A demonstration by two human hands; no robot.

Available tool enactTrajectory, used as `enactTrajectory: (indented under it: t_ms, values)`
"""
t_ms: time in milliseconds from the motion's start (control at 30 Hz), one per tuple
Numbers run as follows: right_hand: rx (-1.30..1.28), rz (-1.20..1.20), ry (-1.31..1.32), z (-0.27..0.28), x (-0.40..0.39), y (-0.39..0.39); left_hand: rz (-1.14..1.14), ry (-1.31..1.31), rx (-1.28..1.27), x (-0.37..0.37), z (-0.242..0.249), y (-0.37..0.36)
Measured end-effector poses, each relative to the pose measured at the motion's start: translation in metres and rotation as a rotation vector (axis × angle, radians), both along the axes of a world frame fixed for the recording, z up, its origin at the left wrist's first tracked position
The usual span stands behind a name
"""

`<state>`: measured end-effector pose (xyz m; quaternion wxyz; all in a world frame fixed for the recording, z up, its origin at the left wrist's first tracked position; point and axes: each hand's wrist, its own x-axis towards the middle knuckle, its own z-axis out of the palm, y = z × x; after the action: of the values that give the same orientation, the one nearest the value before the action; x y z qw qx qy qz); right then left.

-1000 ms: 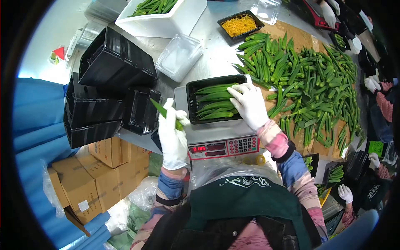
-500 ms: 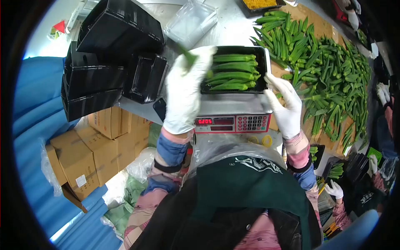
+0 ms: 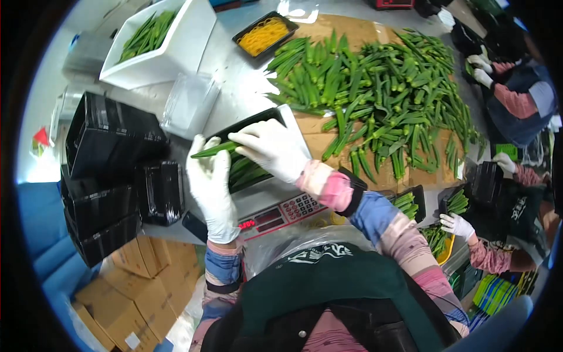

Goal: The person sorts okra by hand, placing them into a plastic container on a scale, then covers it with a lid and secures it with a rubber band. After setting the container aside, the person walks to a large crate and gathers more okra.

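Note:
A green okra pod lies between my two gloved hands, above a black tray. My left hand is closed around the pod's left part, thumb against fingers. My right hand reaches across the tray and pinches the pod's other end. More okra lies in the tray, partly hidden by my right hand. Under the tray is a scale with a red-rimmed keypad panel and lit red digits, partly covered by my left hand.
Loose okra is heaped on cardboard to the right. Black trays are stacked at left, near a clear plastic container. A white foam box holds okra; a black tray of yellow bands sits behind. Co-workers' gloved hands show at right.
My view has turned, so the scene sits differently. My right hand has moved from the tray's right edge to the okra pod. My left hand still holds a pod.

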<state>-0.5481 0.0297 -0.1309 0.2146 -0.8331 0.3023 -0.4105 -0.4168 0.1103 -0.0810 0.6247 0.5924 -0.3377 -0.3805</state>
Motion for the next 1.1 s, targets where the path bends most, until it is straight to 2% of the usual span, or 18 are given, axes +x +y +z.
enactTrajectory:
  t_ms: [100, 200, 233, 333, 400, 433, 467, 500, 533, 567, 600, 667, 733, 800, 867, 1000, 1033, 1100]
  values:
    - [-0.063, -0.016, 0.126, 0.007, -0.003, -0.014, 0.148, -0.135, 0.000, 0.011, -0.013, -0.008]
    - [-0.169, -0.098, 0.433, -0.028, -0.007, -0.031, 0.136, -0.181, 0.005, 0.014, -0.019, -0.009]
    - [-0.141, -0.039, 0.361, -0.031, -0.011, -0.033, 0.139, -0.152, 0.028, 0.015, -0.020, -0.008]
    - [-0.138, -0.216, 0.044, -0.022, -0.030, -0.037, 0.172, -0.159, 0.041, 0.020, -0.022, -0.006]
    - [-0.068, -0.463, 0.115, -0.025, -0.072, -0.072, 0.197, -0.171, 0.054, 0.029, -0.021, -0.001]
    - [-0.092, -0.630, -0.029, -0.028, -0.101, -0.083, 0.224, -0.155, 0.077, 0.032, -0.017, 0.002]
    - [-0.060, -0.738, 0.080, -0.027, -0.135, -0.098, 0.231, -0.154, 0.070, 0.035, -0.018, 0.004]
    - [-0.184, -0.959, 0.220, -0.045, -0.166, -0.106, 0.242, -0.161, 0.065, 0.041, -0.020, 0.007]
    - [-0.109, -1.086, 0.321, -0.057, -0.194, -0.110, 0.258, -0.174, 0.059, 0.048, -0.019, 0.010]
    - [-0.109, -1.275, 0.550, -0.091, -0.218, -0.114, 0.270, -0.178, 0.066, 0.047, -0.016, 0.011]
    - [0.129, -1.215, 0.677, -0.110, -0.245, -0.114, 0.270, -0.171, 0.065, 0.047, -0.014, 0.013]
    - [0.292, -0.990, 0.653, -0.127, -0.287, -0.116, 0.255, -0.114, 0.058, 0.052, -0.016, 0.016]
    - [0.229, -1.004, 0.547, -0.100, -0.284, -0.107, 0.264, -0.112, 0.030, 0.055, -0.016, 0.017]
    - [0.054, -1.000, 0.217, -0.098, -0.278, -0.098, 0.280, -0.120, 0.026, 0.051, -0.006, 0.015]
    - [0.572, -0.612, -0.464, -0.070, -0.249, -0.073, 0.274, -0.135, -0.013, 0.044, 0.004, 0.013]
    - [0.923, -0.262, -0.113, 0.018, -0.161, 0.010, -0.019, -0.212, 0.077, 0.020, 0.013, 0.013]
    - [0.903, -0.157, -0.097, 0.021, -0.143, 0.026, -0.122, -0.199, 0.005, 0.010, 0.007, 0.015]
    - [0.840, 0.054, -0.085, 0.027, -0.110, 0.048, -0.307, -0.076, 0.095, -0.004, 0.015, 0.020]
